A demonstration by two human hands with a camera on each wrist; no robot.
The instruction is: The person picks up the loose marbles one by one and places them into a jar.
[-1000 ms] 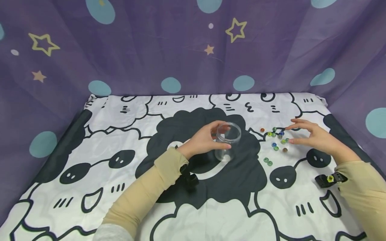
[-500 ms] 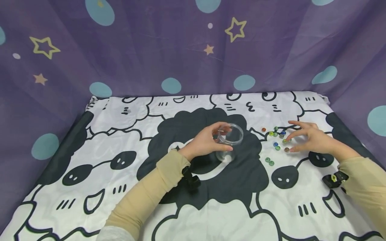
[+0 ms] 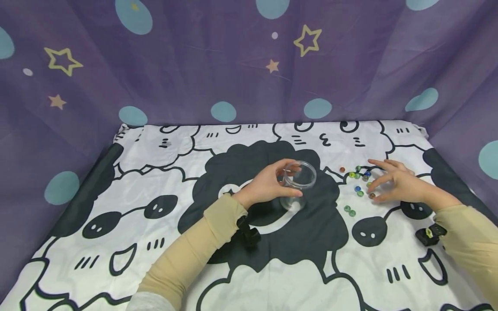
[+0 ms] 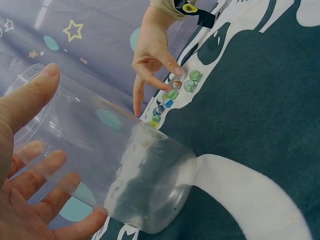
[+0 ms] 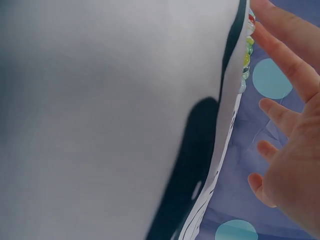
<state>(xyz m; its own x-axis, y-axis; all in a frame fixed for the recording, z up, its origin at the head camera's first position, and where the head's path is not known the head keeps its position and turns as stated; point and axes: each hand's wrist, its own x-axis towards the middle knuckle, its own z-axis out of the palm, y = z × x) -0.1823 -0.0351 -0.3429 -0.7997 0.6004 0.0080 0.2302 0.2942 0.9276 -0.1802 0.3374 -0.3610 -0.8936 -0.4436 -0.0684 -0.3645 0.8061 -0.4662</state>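
Note:
My left hand (image 3: 268, 183) grips a clear plastic jar (image 3: 297, 194), thumb on the near side and fingers behind it. The jar's round mouth faces up in the head view, and its transparent wall fills much of the left wrist view. On the right, the thumb and index finger of my right hand (image 3: 404, 185) close around a brown marble (image 3: 372, 196) at the cloth, its other fingers spread. Several green, yellow and blue marbles (image 4: 168, 102) lie just beside those fingertips. In the right wrist view, a red-and-white marble (image 5: 251, 22) shows at the fingertips.
Two green marbles (image 3: 349, 211) lie apart, nearer the front, and an orange marble (image 3: 342, 169) lies at the back left of the group. A black-and-white cartoon cloth (image 3: 272, 276) covers the table. Behind it hangs a purple curtain (image 3: 194, 65) with stars and blue spots.
My right hand has come down and slightly nearer the front, its thumb and index finger drawing together around the brown marble. The left hand keeps its hold on the jar.

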